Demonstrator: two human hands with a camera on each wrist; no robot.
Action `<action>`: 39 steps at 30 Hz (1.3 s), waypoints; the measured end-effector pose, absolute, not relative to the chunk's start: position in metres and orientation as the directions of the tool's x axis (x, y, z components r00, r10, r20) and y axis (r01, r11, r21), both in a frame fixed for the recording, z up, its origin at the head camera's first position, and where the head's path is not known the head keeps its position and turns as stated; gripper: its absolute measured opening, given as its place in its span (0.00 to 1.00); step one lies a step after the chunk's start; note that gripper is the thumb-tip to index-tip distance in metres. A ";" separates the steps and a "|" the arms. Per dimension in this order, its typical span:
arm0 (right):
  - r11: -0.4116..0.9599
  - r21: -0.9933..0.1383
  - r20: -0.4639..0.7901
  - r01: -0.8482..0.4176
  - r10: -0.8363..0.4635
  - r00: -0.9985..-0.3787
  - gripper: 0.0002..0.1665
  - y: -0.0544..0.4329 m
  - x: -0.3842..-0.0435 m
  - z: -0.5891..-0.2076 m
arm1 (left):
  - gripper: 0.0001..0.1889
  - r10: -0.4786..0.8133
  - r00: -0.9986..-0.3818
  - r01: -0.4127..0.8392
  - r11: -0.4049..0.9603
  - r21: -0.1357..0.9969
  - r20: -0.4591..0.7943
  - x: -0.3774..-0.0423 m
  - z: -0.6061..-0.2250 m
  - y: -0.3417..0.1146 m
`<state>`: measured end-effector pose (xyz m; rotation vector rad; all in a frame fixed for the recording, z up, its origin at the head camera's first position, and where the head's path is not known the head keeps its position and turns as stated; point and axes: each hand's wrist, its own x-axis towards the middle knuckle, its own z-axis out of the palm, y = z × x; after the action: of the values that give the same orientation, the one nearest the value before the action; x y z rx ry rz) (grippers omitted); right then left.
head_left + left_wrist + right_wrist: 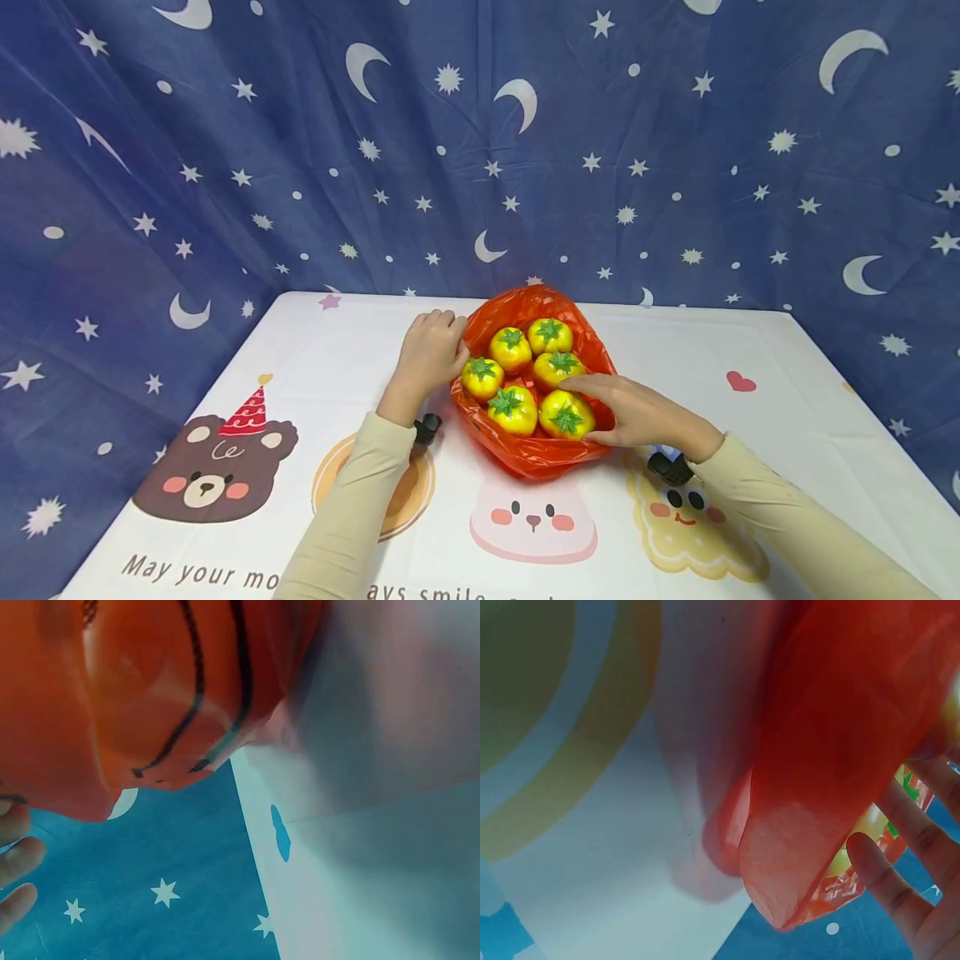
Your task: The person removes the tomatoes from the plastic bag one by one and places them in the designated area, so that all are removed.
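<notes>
A red plastic bag (525, 458) lies spread open on the table, with several glossy yellow tomatoes (513, 410) with green leafy tops inside. At its left rim, my left hand (429, 354) grips the plastic; its fingertips (21, 859) show beside the bag's edge in the left wrist view. My right hand (637, 408) reaches over the right rim, thumb and fingers spread beside the front right tomato (566, 415). In the right wrist view, the right fingers (922, 832) are extended and apart next to the bag wall (832, 772).
A white tablecloth (675, 350) printed with cartoon figures covers the table. Behind it hangs a blue curtain (420, 167) with moons and stars. Black wrist straps (670, 468) sit under both wrists.
</notes>
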<state>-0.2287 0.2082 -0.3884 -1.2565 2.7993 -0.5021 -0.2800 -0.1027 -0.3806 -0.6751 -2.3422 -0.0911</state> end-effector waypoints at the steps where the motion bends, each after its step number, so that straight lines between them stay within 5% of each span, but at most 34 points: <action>1: 0.620 -0.303 0.103 -0.724 -0.734 -0.671 0.40 0.208 -0.229 -0.388 | 0.05 0.441 -0.623 0.489 0.864 -0.119 0.646 -0.280 -0.381 -0.103; 19: 0.654 -0.280 0.091 -0.703 -0.710 -0.698 0.43 0.206 -0.227 -0.391 | 0.04 0.439 -0.524 0.489 0.857 -0.165 0.729 -0.280 -0.381 -0.100; 32: 0.680 -0.339 0.122 -0.651 -0.654 -0.746 0.41 0.208 -0.229 -0.395 | 0.07 0.303 -0.745 0.335 0.940 -0.061 0.595 -0.278 -0.383 -0.094; 39: 0.699 -0.393 0.135 -0.597 -0.598 -0.790 0.40 0.212 -0.229 -0.398 | 0.08 0.270 -0.783 0.305 0.952 -0.032 0.561 -0.279 -0.383 -0.093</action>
<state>-0.2292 0.2117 -0.3983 -1.0178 2.8935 -0.6669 -0.2788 -0.0930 -0.3832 -0.4062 -2.5145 -0.0802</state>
